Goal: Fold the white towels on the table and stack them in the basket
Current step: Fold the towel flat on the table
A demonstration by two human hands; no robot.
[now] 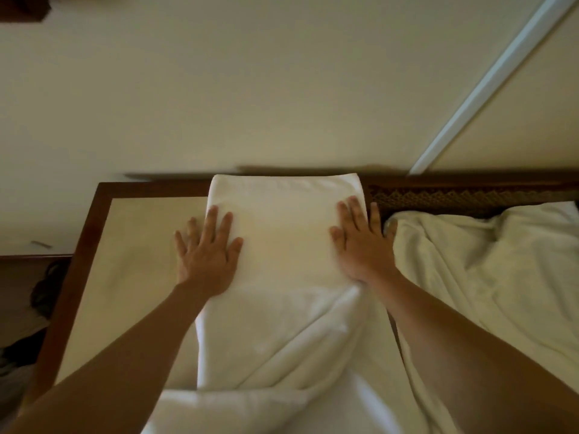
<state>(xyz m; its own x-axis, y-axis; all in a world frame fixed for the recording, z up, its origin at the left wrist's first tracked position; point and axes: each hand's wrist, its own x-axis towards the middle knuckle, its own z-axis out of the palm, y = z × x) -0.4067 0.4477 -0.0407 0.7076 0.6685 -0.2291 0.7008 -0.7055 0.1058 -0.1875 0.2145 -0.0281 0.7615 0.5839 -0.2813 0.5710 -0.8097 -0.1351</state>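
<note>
A white towel (pixel 282 245), folded into a long narrow band, is laid lengthwise along the middle of the table (pixel 125 233), its far end squared off at the table's back edge. Its near part is creased diagonally. More white towels (pixel 488 270) are heaped, rumpled and unfolded, just beside it on the right.

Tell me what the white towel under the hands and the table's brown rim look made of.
White folded towel: soft cloth, likely cotton terry; matte, with rounded folds and limp creases. Dark brown table rim: looks like polished wood, with a smooth, faint sheen.
</note>
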